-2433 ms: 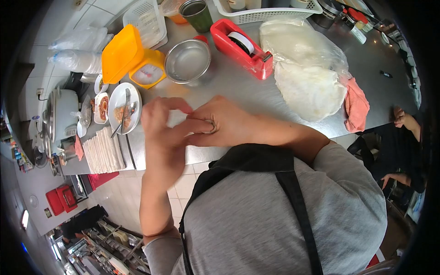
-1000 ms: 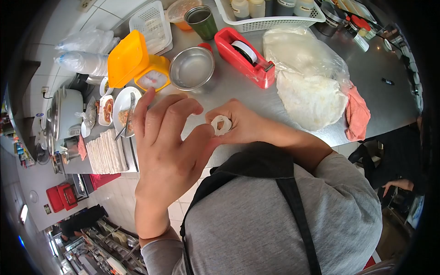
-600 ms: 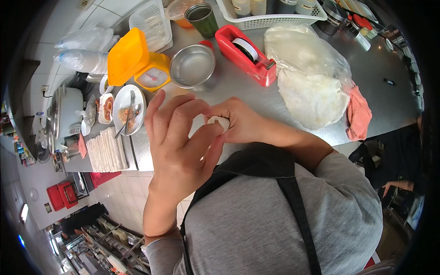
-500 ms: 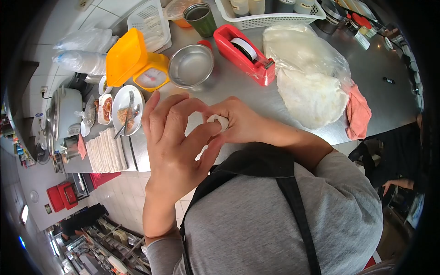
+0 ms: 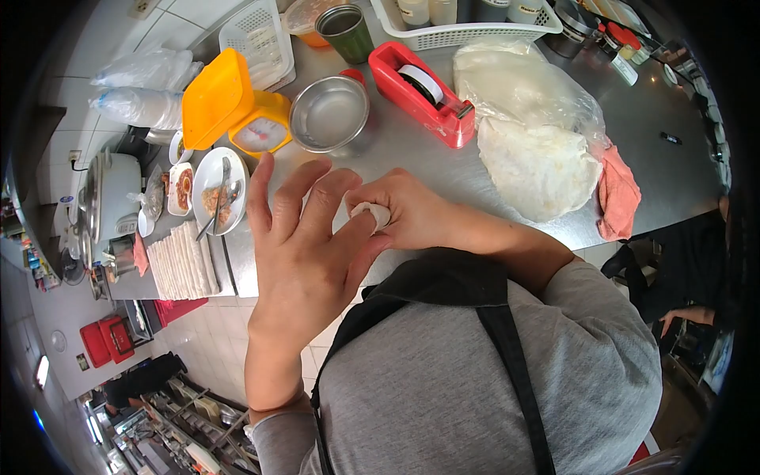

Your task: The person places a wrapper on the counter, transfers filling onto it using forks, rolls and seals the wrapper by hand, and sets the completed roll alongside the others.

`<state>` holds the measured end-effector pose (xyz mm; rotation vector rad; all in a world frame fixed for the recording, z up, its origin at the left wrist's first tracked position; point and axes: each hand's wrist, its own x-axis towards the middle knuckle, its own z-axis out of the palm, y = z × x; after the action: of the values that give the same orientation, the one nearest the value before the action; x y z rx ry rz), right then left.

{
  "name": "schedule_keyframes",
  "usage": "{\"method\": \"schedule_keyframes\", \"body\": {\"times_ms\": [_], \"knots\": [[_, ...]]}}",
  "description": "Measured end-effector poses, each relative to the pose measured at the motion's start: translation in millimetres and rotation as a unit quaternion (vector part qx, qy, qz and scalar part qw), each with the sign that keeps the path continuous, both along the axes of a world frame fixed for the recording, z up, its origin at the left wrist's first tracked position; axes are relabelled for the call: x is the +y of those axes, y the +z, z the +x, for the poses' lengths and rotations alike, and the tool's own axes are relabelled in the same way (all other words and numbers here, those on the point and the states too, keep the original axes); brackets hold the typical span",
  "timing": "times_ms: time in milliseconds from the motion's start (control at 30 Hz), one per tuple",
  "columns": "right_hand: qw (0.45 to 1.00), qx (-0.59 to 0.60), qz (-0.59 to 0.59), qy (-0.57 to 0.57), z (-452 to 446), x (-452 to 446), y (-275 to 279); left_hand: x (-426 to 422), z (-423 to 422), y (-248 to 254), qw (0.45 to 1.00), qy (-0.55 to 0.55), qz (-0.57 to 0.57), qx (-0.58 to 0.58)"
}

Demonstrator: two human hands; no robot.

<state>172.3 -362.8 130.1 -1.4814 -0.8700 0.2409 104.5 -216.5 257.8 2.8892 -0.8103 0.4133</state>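
My right hand (image 5: pixel 408 207) is closed around a small white piece that looks like a rolled wrapper (image 5: pixel 375 214), its end showing between thumb and fingers. My left hand (image 5: pixel 297 237) meets it from the left, thumb and forefinger at the white end, the other fingers raised and spread. Most of the piece is hidden inside my right hand. Beyond the hands, a stack of thin white sheets (image 5: pixel 538 174) lies by a clear plastic bag (image 5: pixel 526 79). To the left, thin white rolls (image 5: pixel 182 263) lie side by side near a white plate (image 5: pixel 207 172) of filling with cutlery.
A yellow scale (image 5: pixel 261 134), steel bowl (image 5: pixel 330 115), red tape dispenser (image 5: pixel 423 95) and green cup (image 5: pixel 346 36) stand on the steel table (image 5: pixel 443 174). A white basket (image 5: pixel 475 33) of bottles is behind; a pink cloth (image 5: pixel 617 194) lies right.
My left middle finger and the fingers beside it have shifted slightly. The white piece has tilted a little between the hands, which stay together in nearly the same place.
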Motion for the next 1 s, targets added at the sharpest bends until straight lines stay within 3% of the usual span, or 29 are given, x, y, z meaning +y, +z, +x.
{"method": "schedule_keyframes", "body": {"times_ms": [233, 333, 433, 533, 633, 767, 1000], "knots": [[0.999, -0.023, -0.021, -0.012, 2, 1, -4, 1, 0, -2, 1.000, 0.007, -0.001, 0.010], [0.997, 0.036, -0.072, 0.010, 1, -5, 13, -1, 0, 0, 0.999, 0.023, -0.027, -0.012], [1.000, -0.007, -0.005, -0.014, 1, -3, 3, 1, 2, -3, 0.999, -0.001, -0.028, 0.016], [0.998, 0.025, -0.055, 0.005, 1, -8, 13, 6, 4, 0, 0.998, 0.003, -0.067, -0.008], [1.000, -0.003, -0.020, -0.003, 2, -4, 5, 6, 6, -6, 0.998, -0.019, -0.059, 0.015], [0.998, 0.063, 0.013, -0.003, 0, -4, 12, 1, 5, 3, 0.997, 0.018, -0.075, -0.005], [1.000, 0.022, 0.002, -0.007, 0, -3, 16, 8, 5, 8, 0.997, 0.012, -0.076, 0.001]]}}
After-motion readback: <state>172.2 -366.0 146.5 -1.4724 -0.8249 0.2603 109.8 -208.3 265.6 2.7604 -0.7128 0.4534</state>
